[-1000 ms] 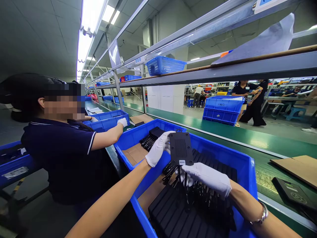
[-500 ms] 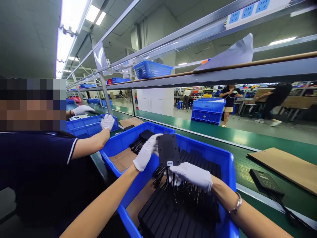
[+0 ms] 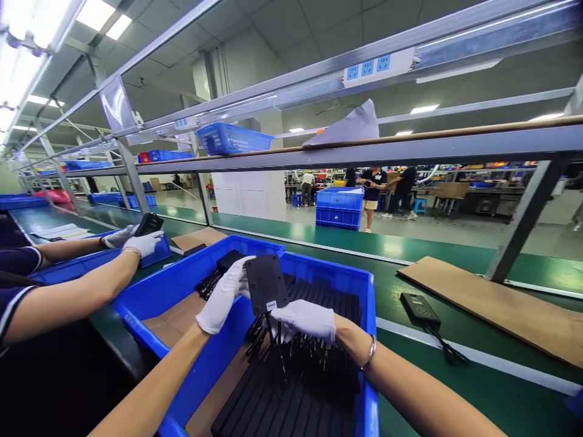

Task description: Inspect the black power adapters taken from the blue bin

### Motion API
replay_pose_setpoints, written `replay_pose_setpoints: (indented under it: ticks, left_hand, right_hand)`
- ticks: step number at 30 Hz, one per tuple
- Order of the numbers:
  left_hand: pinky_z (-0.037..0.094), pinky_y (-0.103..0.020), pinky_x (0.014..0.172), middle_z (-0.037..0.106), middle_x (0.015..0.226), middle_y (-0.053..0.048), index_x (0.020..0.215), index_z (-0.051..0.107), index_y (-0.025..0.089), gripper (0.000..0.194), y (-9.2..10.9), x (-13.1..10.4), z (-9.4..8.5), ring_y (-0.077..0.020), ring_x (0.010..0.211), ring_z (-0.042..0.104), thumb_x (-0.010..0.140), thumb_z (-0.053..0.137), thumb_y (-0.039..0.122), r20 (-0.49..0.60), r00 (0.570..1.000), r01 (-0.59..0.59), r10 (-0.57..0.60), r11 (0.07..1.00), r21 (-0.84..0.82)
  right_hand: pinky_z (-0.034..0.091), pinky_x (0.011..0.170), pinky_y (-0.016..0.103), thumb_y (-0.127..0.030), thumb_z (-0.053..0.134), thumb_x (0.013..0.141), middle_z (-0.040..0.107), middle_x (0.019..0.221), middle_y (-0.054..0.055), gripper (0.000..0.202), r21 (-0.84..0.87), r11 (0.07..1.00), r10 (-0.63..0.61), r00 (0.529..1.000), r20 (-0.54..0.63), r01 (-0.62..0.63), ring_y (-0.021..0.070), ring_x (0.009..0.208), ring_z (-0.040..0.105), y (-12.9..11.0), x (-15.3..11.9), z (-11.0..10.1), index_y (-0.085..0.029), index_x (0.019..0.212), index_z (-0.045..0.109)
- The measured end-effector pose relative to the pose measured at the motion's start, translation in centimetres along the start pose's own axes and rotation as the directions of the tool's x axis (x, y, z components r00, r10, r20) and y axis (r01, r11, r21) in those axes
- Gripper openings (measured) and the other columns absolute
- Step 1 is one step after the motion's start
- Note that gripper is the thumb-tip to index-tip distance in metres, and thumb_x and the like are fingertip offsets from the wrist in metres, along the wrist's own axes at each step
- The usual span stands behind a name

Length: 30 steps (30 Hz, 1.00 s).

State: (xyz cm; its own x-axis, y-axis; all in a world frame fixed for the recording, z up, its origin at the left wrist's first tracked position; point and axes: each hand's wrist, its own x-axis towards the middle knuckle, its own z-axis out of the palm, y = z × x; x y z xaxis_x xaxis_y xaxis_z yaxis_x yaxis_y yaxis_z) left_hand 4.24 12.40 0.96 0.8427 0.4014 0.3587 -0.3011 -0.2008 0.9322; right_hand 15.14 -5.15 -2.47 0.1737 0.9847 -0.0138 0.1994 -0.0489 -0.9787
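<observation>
A flat black plastic device with cables (image 3: 265,280) is held upright above the bin, its back with corner screws and a small white label facing me. My left hand (image 3: 224,292), in a white glove, grips its left edge. My right hand (image 3: 304,320), also gloved, is closed at the lower edge, thumb beside the label and fingers behind the hanging black cables. Below lie rows of similar black devices (image 3: 277,400) in a blue bin (image 3: 371,364), with cable ends bunched in the middle.
A second blue bin (image 3: 132,325) with cardboard and a few devices adjoins on the left. Beyond it, a co-worker's gloved hands (image 3: 143,243) hold a black device. On the green conveyor to the right lie another cabled device (image 3: 419,311) and a cardboard sheet (image 3: 483,303). A shelf rail (image 3: 364,145) runs overhead.
My view has swung to the right, so everything sits further left. Both my hands keep hold of the device. The co-worker's hands have come together and now hold a black device.
</observation>
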Motion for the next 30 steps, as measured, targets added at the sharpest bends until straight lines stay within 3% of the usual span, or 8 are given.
replay_pose_setpoints:
  ticks: [5, 9, 11, 14, 17, 22, 25, 30]
  left_hand:
    - [0.050, -0.028, 0.069, 0.059, 0.124, -0.008, 0.134, 0.045, 0.022, 0.057, -0.4, 0.4, 0.2, -0.0200, 0.093, 0.061, 0.088, 0.048, 0.055, -0.022, 1.000, 0.021, -0.018, 0.990, 0.141]
    - [0.049, -0.030, 0.087, 0.049, 0.138, -0.011, 0.136, 0.040, 0.018, 0.060, -1.4, 0.8, 0.4, -0.0252, 0.125, 0.047, 0.085, 0.055, 0.047, -0.020, 1.000, -0.011, 0.015, 0.980, 0.198]
    - [0.050, -0.030, 0.087, 0.049, 0.137, -0.012, 0.137, 0.038, 0.017, 0.061, -1.8, 0.9, 0.4, -0.0250, 0.123, 0.049, 0.085, 0.054, 0.046, -0.013, 1.000, -0.007, 0.010, 0.982, 0.188]
    - [0.052, -0.029, 0.069, 0.060, 0.121, -0.013, 0.141, 0.032, 0.016, 0.065, -2.3, 1.2, 0.2, -0.0219, 0.095, 0.062, 0.087, 0.051, 0.047, -0.017, 1.000, -0.002, 0.006, 0.976, 0.219]
    - [0.052, -0.030, 0.064, 0.065, 0.102, -0.010, 0.140, 0.035, 0.014, 0.061, -2.4, 1.0, 0.1, -0.0191, 0.077, 0.062, 0.088, 0.048, 0.046, -0.026, 0.999, -0.032, 0.040, 0.963, 0.269]
    - [0.045, -0.030, 0.097, 0.063, 0.118, -0.007, 0.122, 0.055, 0.017, 0.038, -2.0, -0.1, 0.2, -0.0177, 0.105, 0.059, 0.090, 0.047, 0.036, -0.096, 0.981, -0.118, 0.166, 0.917, 0.382]
    - [0.043, -0.026, 0.101, 0.065, 0.117, -0.004, 0.118, 0.059, 0.019, 0.033, -2.1, -0.3, -0.1, -0.0145, 0.108, 0.058, 0.093, 0.044, 0.035, -0.106, 0.970, -0.148, 0.219, 0.876, 0.459]
    - [0.041, -0.024, 0.102, 0.064, 0.119, -0.002, 0.118, 0.060, 0.020, 0.036, -2.3, -0.4, -0.4, -0.0127, 0.112, 0.057, 0.096, 0.037, 0.038, -0.091, 0.965, -0.162, 0.247, 0.830, 0.533]
  right_hand:
    - [0.052, 0.064, 0.025, -0.046, 0.049, 0.096, 0.066, 0.076, 0.002, 0.040, -0.023, 0.998, 0.055, 0.996, -0.066, -0.056, 0.0137, 0.065, 0.062, 0.4, 0.4, -0.1, -0.014, 0.076, 0.063]
    - [0.052, 0.064, 0.028, -0.051, 0.048, 0.096, 0.067, 0.077, 0.002, 0.043, -0.085, 0.992, 0.081, 0.990, -0.113, -0.091, 0.0140, 0.065, 0.062, 0.5, 0.6, -0.1, -0.014, 0.080, 0.063]
    - [0.052, 0.064, 0.029, -0.048, 0.047, 0.099, 0.066, 0.078, 0.002, 0.041, -0.132, 0.986, 0.082, 0.986, -0.147, -0.102, 0.0140, 0.065, 0.062, 0.5, 0.6, -0.2, -0.014, 0.084, 0.063]
    - [0.052, 0.066, 0.030, -0.043, 0.044, 0.101, 0.065, 0.076, 0.001, 0.038, -0.235, 0.965, 0.075, 0.979, -0.189, -0.119, 0.0145, 0.067, 0.062, 0.8, 0.7, -0.6, -0.014, 0.086, 0.063]
    - [0.049, 0.075, 0.034, -0.044, 0.048, 0.099, 0.064, 0.076, 0.000, 0.038, -0.395, 0.907, 0.059, 0.974, -0.218, -0.143, 0.0174, 0.075, 0.062, 1.3, 0.9, -0.8, -0.014, 0.080, 0.063]
    - [0.044, 0.078, 0.039, -0.046, 0.038, 0.096, 0.069, 0.082, 0.009, 0.046, -0.597, 0.780, 0.052, 0.969, -0.240, -0.190, 0.0292, 0.085, 0.062, 1.7, 0.4, 0.0, -0.015, 0.074, 0.065]
    - [0.044, 0.081, 0.040, -0.054, 0.030, 0.094, 0.072, 0.089, 0.010, 0.055, -0.637, 0.745, 0.068, 0.972, -0.224, -0.199, 0.0334, 0.092, 0.063, 2.4, 0.4, -0.2, -0.017, 0.080, 0.067]
    - [0.043, 0.091, 0.036, -0.062, 0.033, 0.091, 0.072, 0.104, 0.007, 0.054, -0.644, 0.722, 0.115, 0.962, -0.247, -0.252, 0.0319, 0.106, 0.061, 4.7, 1.1, -1.2, -0.024, 0.092, 0.071]
